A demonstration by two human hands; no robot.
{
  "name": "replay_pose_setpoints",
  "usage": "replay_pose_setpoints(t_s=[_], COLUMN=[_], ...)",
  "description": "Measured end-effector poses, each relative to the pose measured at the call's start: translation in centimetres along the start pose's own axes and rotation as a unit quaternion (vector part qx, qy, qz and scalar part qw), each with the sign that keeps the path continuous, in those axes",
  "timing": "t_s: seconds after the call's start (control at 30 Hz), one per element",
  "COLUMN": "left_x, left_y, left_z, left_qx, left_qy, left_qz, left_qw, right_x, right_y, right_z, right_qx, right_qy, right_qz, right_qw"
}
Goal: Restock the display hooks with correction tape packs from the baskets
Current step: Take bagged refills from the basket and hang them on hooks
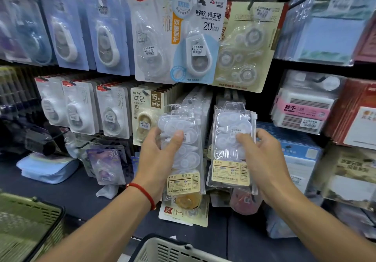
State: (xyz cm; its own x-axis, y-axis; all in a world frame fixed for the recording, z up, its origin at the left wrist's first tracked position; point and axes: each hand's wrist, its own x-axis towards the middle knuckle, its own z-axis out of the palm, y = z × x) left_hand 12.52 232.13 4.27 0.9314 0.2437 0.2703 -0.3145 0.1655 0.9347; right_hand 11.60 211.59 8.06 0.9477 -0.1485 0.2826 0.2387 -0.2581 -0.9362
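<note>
Left hand: left hand (156,156) grips a small stack of clear correction tape packs (181,156), thumb across the front, fingers behind; a red string bracelet (142,192) circles the wrist.
Right hand: right hand (264,160) pinches a single clear pack (232,145) by its right edge, thumb on the face, yellow label at the bottom.
Where the packs are: both held upright in front of the lower row of display hooks, hang tabs up, near the carded packs (114,113) to the left; neither seems to be on a hook yet.
Baskets: grey basket (162,249) at the bottom edge, green basket (30,221) at lower left.
Risk: the slick plastic sleeves in the left stack could slide apart and drop if the thumb eases, and a tab hole could miss the hook tip, since the hook is masked by the pack itself.
Hard to see: the target hook behind the packs is hidden; the basket contents are cut off; how many packs the left stack holds is unclear, perhaps two or three.
</note>
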Motion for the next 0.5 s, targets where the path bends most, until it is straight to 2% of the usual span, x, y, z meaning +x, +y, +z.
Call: replay_pose_setpoints(t_s=[0.1,0.2,0.27,0.33,0.4,0.5], left_x=[-0.4,-0.5,-0.7,-1.0,-1.2,-1.4], left_y=[0.4,0.6,1.0,1.3,1.2,0.9], left_z=[0.0,0.1,0.2,0.5,0.8,1.6], left_qx=[0.019,0.041,0.052,0.060,0.050,0.030], left_qy=[-0.007,0.030,0.035,0.035,0.026,0.006], left_qz=[0.019,0.025,0.032,0.040,0.040,0.027], left_qw=[1.000,0.998,0.998,0.997,0.998,0.999], right_x=[0.3,0.4,0.2,-0.1,-0.4,-0.8], right_y=[0.2,0.7,1.1,0.9,0.9,1.0], right_z=[-0.3,-0.4,-0.4,-0.2,0.4,1.5], right_qx=[-0.005,-0.037,-0.148,-0.245,-0.256,-0.222], right_qy=[-0.004,-0.009,0.033,0.070,0.015,-0.118], right_qz=[-0.012,-0.033,-0.076,-0.176,-0.219,-0.125], right_qw=[1.000,0.999,0.985,0.951,0.941,0.960])
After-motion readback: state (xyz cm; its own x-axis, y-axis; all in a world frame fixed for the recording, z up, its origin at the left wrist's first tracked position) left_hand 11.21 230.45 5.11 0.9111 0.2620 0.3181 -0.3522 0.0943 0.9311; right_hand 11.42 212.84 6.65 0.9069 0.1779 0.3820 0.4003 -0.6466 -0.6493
